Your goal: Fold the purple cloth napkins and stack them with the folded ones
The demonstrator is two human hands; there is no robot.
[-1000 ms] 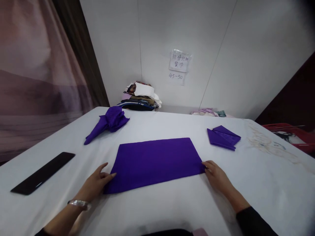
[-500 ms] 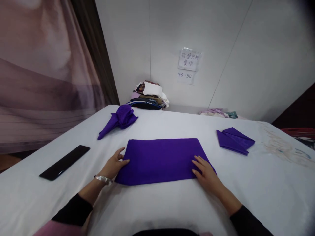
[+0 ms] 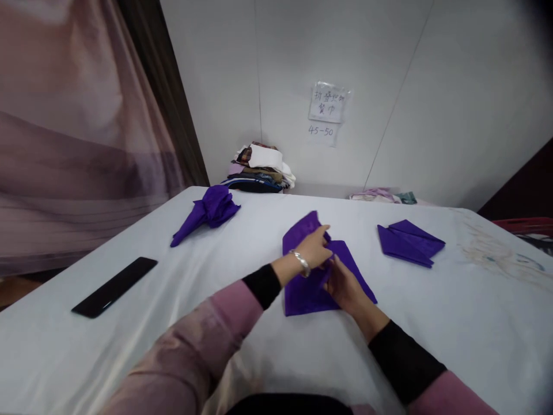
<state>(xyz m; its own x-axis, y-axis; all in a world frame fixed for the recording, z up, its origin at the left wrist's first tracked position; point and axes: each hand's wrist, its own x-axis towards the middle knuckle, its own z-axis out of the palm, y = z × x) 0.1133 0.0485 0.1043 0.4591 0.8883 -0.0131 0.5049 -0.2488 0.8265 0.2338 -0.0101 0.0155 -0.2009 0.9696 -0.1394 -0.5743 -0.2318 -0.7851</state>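
Note:
A purple cloth napkin (image 3: pixel 302 298) lies in front of me on the white-covered table, its left part lifted and folded over toward the right. My left hand (image 3: pixel 314 248), with a silver bracelet at the wrist, is closed on the lifted part. Just beside it, my right hand (image 3: pixel 344 285) has its fingers closed on the cloth near the middle. The fingertips of both hands meet there and partly hide the fold. At the right, the lower layer of the napkin stays flat on the table.
A bunched purple napkin (image 3: pixel 213 206) lies at the back left, and a pointed folded purple napkin (image 3: pixel 410 245) to the right. A flat black slab (image 3: pixel 114 287) rests at the left. Behind the white table (image 3: pixel 151 346) are a clothes pile (image 3: pixel 261 170) and a wall sign (image 3: pixel 326 104).
My left hand has moved right, carrying the napkin's left side over toward my right hand. My right hand has shifted slightly left and closed on the cloth.

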